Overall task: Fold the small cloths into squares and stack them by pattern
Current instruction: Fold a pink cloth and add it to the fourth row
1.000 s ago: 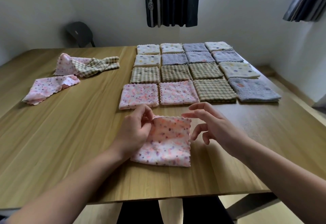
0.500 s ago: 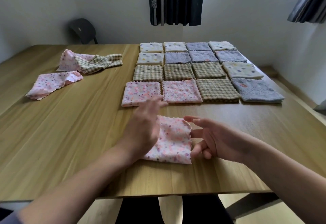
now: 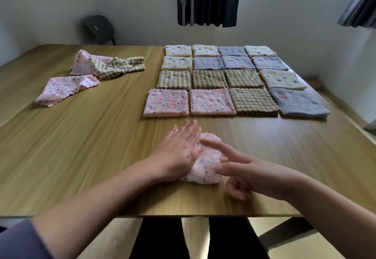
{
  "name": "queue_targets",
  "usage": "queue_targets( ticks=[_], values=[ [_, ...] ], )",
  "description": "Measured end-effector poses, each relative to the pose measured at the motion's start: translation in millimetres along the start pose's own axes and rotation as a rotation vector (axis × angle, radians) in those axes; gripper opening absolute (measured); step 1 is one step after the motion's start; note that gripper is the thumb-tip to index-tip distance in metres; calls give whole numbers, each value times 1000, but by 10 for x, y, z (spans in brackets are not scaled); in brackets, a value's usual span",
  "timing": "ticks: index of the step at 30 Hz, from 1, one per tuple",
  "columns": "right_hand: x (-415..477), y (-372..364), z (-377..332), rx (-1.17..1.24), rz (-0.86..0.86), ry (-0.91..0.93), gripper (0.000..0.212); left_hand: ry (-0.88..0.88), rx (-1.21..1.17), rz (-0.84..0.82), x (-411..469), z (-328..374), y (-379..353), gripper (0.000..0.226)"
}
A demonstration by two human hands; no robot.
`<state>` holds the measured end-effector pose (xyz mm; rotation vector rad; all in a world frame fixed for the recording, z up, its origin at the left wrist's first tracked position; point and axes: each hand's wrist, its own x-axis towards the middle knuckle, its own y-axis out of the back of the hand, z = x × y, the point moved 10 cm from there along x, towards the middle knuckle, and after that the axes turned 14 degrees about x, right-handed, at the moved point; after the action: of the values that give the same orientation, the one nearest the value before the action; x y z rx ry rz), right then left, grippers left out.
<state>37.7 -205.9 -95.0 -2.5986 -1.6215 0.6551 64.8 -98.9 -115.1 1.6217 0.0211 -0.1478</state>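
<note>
Head view: your left hand (image 3: pixel 179 152) lay flat, fingers straight, pressing the pink spotted cloth (image 3: pixel 207 167) onto the table (image 3: pixel 81 157) by its near edge. Your right hand (image 3: pixel 250 173) touched the cloth's right side with stretched fingers, gripping nothing. Just beyond both hands: grid of folded squares (image 3: pixel 211 102). Far to their left: unfolded pink cloth (image 3: pixel 67 87), checked cloth (image 3: pixel 120 65). Curtain (image 3: pixel 207 0) emblem was unreadable.
</note>
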Motion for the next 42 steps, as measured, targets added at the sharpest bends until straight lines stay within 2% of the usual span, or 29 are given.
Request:
queue_targets(
  ticks=[6, 10, 12, 15, 17, 19, 21, 23, 25, 27, 28, 30, 32, 35, 38, 42],
  values=[
    [-13, 23, 2, -115, 19, -6, 58, 1, 30, 6, -8, 3, -4, 60],
    [-79, 304, -45, -120, 171, 5, 45, 16, 51, 34, -36, 1, 21, 80],
    [-80, 496, -185, -192, 338, 141, 40, 35, 48, 104, -105, -29, 100, 89],
    [-127, 582, -521, -561, 572, 449, 32, 51, 91, 104, -225, -19, 94, 96],
    [-111, 463, -637, -725, 616, 605, 29, 36, 96, 49, -267, 21, 6, 99],
    [9, 267, -642, -850, 536, 691, 27, 36, 82, 55, -281, -30, -11, 99],
    [204, 93, -523, -998, 377, 632, 32, 78, 69, 102, -287, -205, 43, 94],
    [327, -33, -378, -1206, 258, 582, 29, 154, 67, 137, -318, -462, 81, 92],
    [322, -47, -430, -1376, 326, 601, 30, 222, 57, 165, -352, -690, 82, 94],
    [345, -82, -531, -1418, 397, 588, 38, 293, -11, 221, -377, -858, 94, 94],
    [402, -133, -532, -1401, 372, 571, 41, 324, -47, 242, -382, -917, 91, 92],
    [587, -218, -361, -1342, 228, 415, 51, 354, -85, 246, -367, -966, 55, 85],
    [697, -252, -121, -1384, 132, 267, 69, 330, -71, 226, -340, -936, 24, 90],
    [654, -119, -50, -1413, 177, 216, 80, 279, -37, 192, -331, -882, -17, 98],
    [548, 162, -91, -1388, 251, 157, 71, 272, -23, 174, -339, -896, -37, 99],
    [233, 895, -107, -1356, 419, 9, 59, 270, 4, 159, -315, -909, -56, 100]
  ],
)
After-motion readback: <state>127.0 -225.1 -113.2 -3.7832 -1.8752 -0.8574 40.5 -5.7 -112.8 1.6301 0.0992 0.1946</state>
